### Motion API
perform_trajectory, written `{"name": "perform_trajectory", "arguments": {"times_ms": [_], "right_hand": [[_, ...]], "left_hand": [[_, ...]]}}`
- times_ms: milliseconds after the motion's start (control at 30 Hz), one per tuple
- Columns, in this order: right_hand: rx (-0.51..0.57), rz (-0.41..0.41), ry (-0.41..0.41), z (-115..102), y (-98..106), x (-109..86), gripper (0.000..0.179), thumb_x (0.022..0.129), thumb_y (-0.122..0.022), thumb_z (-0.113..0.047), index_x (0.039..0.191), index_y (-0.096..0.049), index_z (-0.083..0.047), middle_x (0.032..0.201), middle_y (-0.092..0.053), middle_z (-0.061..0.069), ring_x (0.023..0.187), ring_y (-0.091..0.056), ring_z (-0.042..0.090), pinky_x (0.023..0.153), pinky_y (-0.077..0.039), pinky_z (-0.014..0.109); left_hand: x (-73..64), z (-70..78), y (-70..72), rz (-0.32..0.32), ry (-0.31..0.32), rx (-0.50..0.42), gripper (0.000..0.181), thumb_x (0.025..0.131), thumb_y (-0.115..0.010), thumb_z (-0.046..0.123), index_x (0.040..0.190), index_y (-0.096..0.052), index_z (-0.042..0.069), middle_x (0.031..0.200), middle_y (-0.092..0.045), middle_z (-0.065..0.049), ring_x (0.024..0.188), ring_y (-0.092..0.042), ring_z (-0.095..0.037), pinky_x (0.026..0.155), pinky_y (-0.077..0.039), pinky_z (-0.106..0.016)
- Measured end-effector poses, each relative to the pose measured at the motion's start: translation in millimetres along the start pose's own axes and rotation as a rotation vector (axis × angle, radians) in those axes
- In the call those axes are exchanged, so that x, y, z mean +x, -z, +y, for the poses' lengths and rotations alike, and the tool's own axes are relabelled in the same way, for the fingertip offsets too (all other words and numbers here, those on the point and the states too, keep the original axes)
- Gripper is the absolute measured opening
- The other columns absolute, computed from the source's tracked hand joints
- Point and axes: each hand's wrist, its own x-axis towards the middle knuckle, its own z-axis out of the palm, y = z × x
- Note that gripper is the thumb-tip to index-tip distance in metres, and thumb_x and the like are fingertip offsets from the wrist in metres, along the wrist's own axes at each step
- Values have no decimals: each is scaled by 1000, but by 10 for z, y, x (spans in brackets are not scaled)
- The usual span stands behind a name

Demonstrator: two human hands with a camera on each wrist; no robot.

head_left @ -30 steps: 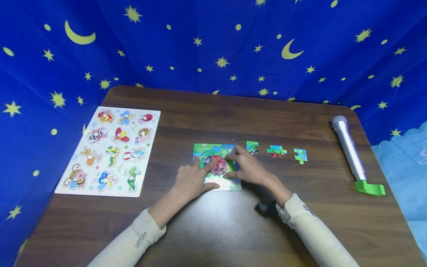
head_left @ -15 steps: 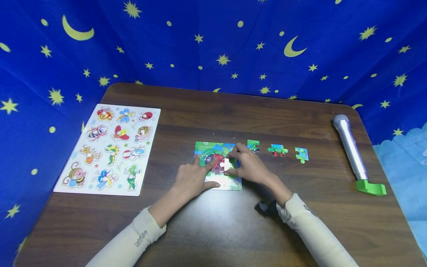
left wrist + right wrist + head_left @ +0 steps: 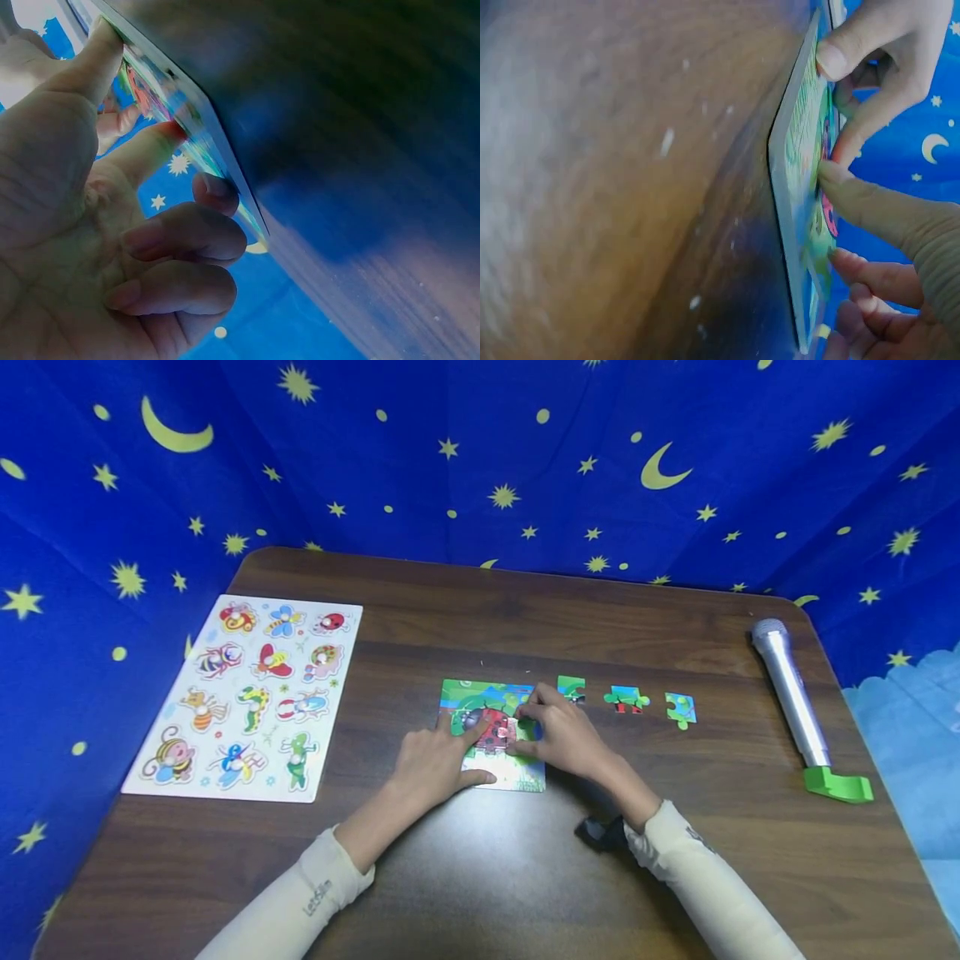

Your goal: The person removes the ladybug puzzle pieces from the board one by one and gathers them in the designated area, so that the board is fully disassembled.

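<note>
A small jigsaw puzzle (image 3: 517, 779) with a red ladybug (image 3: 491, 727) lies flat in a tray at the table's middle. My left hand (image 3: 427, 764) steadies it, index fingertip on the ladybug and thumb stretched along the near border. In the left wrist view the other fingers bend beside the board's edge. With thumb and forefinger my right hand (image 3: 566, 735) pinches a green and red puzzle piece (image 3: 822, 241) at the ladybug's right side, partly hidden by the fingers. Three loose pieces, a green corner (image 3: 570, 687), a middle one (image 3: 627, 697) and a blue one (image 3: 681, 708), lie to the right.
A white board of insect shapes (image 3: 243, 697) lies at the table's left. On the right is a silver toy microphone (image 3: 791, 693) with a green end. A black object (image 3: 600, 832) sits by the right cuff. A blue starry curtain (image 3: 480, 460) hangs behind.
The right fingers shift the piece slightly at the ladybug's right side; a white gap showed there half a second ago and is now mostly covered. The left hand stays in place.
</note>
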Motion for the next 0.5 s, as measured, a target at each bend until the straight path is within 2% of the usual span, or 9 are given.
{"name": "perform_trajectory", "arguments": {"times_ms": [133,233,500], "right_hand": [[35,-27,9,63,6,14,45,70,-91,-31,101,-76,-2,92,-55,3,80,-47,14,71,-43,31],[31,-42,28,82,19,33,42,71,-91,-31,99,-76,-4,93,-55,2,81,-48,13,72,-44,30],[-82,30,111,5,59,23,42,69,-92,-29,96,-76,0,86,-52,3,75,-46,14,64,-42,27]], "left_hand": [[2,3,16,-6,-5,1,84,78,-58,78,150,-43,37,143,-49,-30,47,-24,-11,43,-22,-25],[4,6,19,-13,0,-6,85,78,-58,78,150,-42,37,144,-47,-31,47,-27,-12,43,-24,-26],[3,-1,12,-11,-3,-27,84,79,-58,77,150,-42,36,145,-45,-32,47,-28,-12,43,-26,-26]]}}
